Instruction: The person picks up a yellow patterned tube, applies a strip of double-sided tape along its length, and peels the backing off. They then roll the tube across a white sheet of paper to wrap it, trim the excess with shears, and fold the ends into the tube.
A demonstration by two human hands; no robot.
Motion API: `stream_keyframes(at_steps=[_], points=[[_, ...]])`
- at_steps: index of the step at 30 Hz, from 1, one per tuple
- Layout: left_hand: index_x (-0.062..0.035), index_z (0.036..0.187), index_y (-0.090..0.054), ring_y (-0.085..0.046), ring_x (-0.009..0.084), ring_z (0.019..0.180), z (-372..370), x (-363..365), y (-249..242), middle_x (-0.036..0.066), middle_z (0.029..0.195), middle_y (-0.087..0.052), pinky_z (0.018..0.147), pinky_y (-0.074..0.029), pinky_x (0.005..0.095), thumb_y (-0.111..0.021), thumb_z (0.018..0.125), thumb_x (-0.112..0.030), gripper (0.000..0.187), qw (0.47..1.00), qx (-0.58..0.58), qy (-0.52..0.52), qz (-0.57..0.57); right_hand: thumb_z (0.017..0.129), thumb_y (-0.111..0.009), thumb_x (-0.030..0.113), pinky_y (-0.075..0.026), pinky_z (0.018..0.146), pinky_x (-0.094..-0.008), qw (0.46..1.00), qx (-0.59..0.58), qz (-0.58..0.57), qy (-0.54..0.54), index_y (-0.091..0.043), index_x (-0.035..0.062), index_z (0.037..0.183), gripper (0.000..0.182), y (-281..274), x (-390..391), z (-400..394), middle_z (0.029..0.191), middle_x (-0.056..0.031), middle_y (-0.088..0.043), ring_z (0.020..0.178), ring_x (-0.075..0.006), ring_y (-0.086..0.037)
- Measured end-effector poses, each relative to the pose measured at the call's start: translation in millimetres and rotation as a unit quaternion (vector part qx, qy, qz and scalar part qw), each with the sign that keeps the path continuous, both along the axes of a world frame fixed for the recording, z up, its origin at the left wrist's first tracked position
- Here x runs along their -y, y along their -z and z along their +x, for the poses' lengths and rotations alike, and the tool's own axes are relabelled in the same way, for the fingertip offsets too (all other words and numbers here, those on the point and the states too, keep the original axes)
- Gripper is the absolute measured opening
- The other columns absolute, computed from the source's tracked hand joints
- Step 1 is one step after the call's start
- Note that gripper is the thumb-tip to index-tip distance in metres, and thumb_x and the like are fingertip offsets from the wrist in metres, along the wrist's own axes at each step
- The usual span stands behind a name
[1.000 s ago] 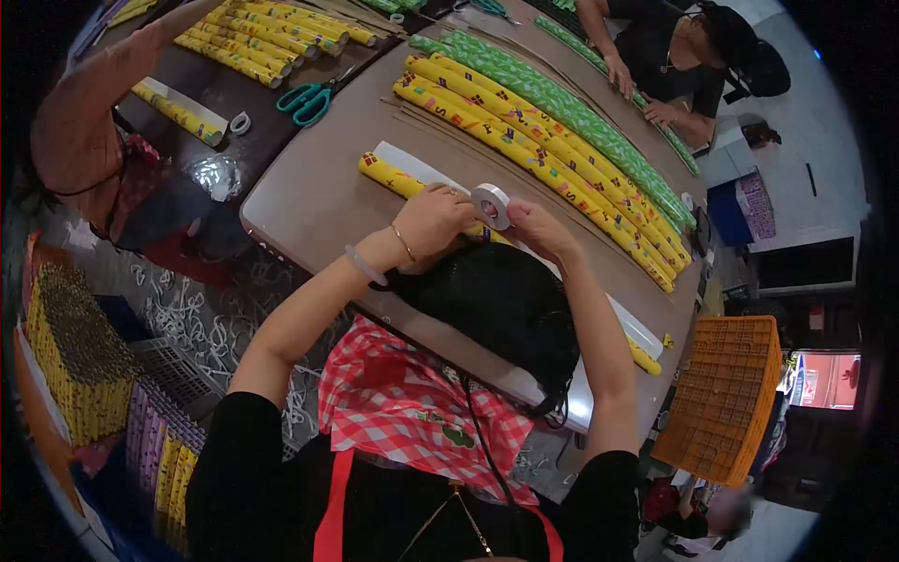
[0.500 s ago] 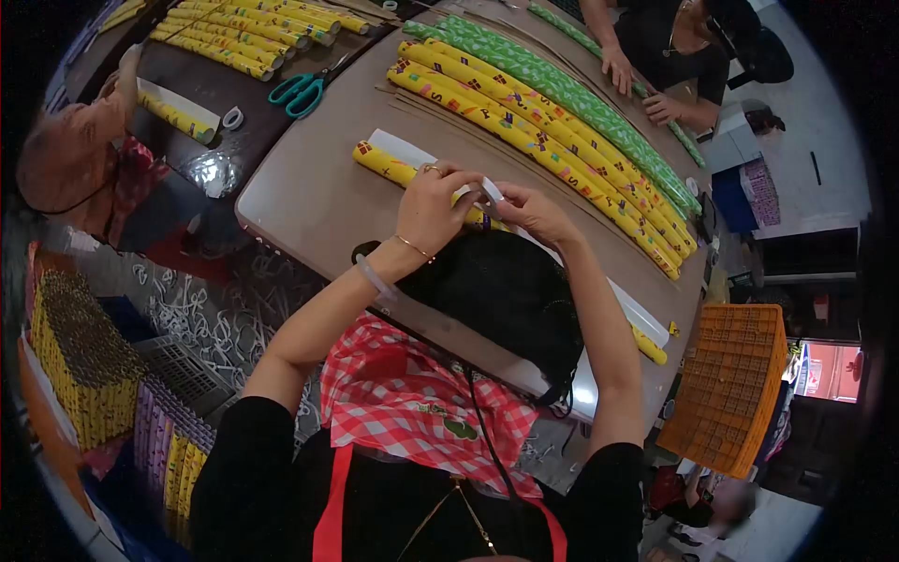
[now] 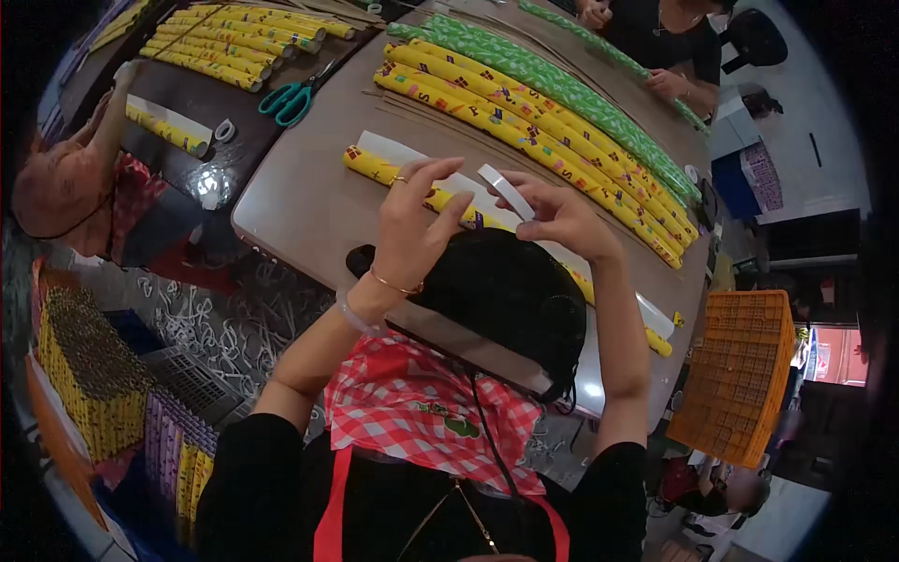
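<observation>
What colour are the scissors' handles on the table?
Teal-green, seen in the head view: the scissors lie at the table edge.

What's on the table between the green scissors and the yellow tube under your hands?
In the head view, nothing: bare brown tabletop runs from the scissors to the near end of the yellow tube on its white sheet.

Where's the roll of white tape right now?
The tape roll is in the right hand, raised above the yellow tube, beside the left hand.
</observation>
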State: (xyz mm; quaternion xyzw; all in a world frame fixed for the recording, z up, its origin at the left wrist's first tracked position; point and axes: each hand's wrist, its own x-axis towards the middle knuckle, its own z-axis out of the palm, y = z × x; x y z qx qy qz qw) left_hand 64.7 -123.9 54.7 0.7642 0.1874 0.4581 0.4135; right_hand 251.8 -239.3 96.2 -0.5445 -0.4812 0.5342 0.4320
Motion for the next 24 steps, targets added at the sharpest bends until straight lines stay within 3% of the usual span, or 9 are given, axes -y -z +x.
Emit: stream_keyframes(at_steps=[3, 5, 8, 11, 14, 18, 24], points=[[-0.0046, 0.122, -0.05, -0.055, 0.0201, 0.103, -15.0, 20.2, -18.3, 0.011, 0.114, -0.054, 0.084, -0.046, 0.0299, -0.07, 0.076, -0.014, 0.05, 0.959, 0.023, 0.153, -0.238, 0.07, -0.073, 0.005, -0.033, 0.1, -0.0341, 0.996, -0.025, 0.077, -0.023, -0.059, 0.0017, 0.112, 0.045, -7.5, 20.0, -16.5, 0.138, -0.0086, -0.035, 0.122, -0.0202, -0.039], [-0.0061, 0.126, -0.047, -0.053, 0.0201, 0.106, -20.4, 32.9, -15.7, 0.01, 0.12, -0.05, 0.087, -0.045, 0.0298, -0.072, 0.074, -0.015, 0.058, 0.927, 0.072, 0.234, -0.284, 0.067, -0.073, -0.001, -0.033, 0.101, -0.0366, 0.996, 0.009, 0.094, 0.006, -0.061, 0.0048, 0.103, 0.039, -14.2, 34.5, -31.8, 0.137, -0.0101, -0.035, 0.124, -0.0253, -0.038], [-0.0069, 0.128, -0.045, -0.051, 0.021, 0.108, -28.4, 47.6, -29.0, 0.011, 0.123, -0.047, 0.089, -0.045, 0.0305, -0.076, 0.07, -0.017, 0.066, 0.938, 0.036, 0.252, -0.234, 0.064, -0.072, -0.004, -0.035, 0.1, -0.0377, 0.989, 0.085, 0.112, 0.053, -0.06, 0.0066, 0.096, 0.036, -21.9, 50.2, -57.4, 0.134, -0.0119, -0.038, 0.122, -0.0284, -0.041], [-0.006, 0.128, -0.045, -0.051, 0.0203, 0.109, -29.2, 57.3, -26.4, 0.012, 0.122, -0.047, 0.091, -0.044, 0.0314, -0.078, 0.067, -0.017, 0.071, 0.929, 0.026, 0.27, -0.254, 0.063, -0.071, -0.005, -0.039, 0.096, -0.0384, 0.936, 0.277, 0.192, 0.101, -0.06, 0.0064, 0.098, 0.039, -20.0, 63.7, -70.8, 0.13, -0.0132, -0.041, 0.117, -0.0301, -0.045], [-0.0004, 0.129, -0.042, -0.05, 0.019, 0.111, -29.3, 59.8, -24.1, 0.01, 0.122, -0.045, 0.092, -0.044, 0.0314, -0.078, 0.068, -0.014, 0.072, 0.908, 0.042, 0.288, -0.301, 0.063, -0.071, -0.005, -0.041, 0.095, -0.0379, 0.938, 0.242, 0.194, 0.157, -0.06, 0.0064, 0.1, 0.04, -19.2, 74.0, -80.5, 0.126, -0.0128, -0.045, 0.114, -0.0298, -0.048], [-0.0003, 0.13, -0.04, -0.05, 0.019, 0.111, -27.5, 65.9, -20.8, 0.009, 0.123, -0.044, 0.091, -0.044, 0.0313, -0.079, 0.067, -0.014, 0.075, 0.893, 0.043, 0.327, -0.306, 0.063, -0.072, -0.004, -0.042, 0.093, -0.037, 0.934, 0.225, 0.205, 0.188, -0.061, 0.0071, 0.101, 0.041, -12.7, 83.7, -90.2, 0.123, -0.0126, -0.048, 0.112, -0.0298, -0.05], [-0.0014, 0.129, -0.041, -0.051, 0.018, 0.108, -21.9, 76.3, -24.5, 0.008, 0.121, -0.044, 0.089, -0.046, 0.03, -0.08, 0.064, -0.012, 0.077, 0.897, 0.012, 0.289, -0.334, 0.064, -0.074, 0.003, -0.043, 0.092, -0.0366, 0.906, 0.295, 0.163, 0.256, -0.06, 0.0075, 0.105, 0.043, -17.2, 93.9, -98.9, 0.12, -0.0125, -0.05, 0.11, -0.0282, -0.051]])
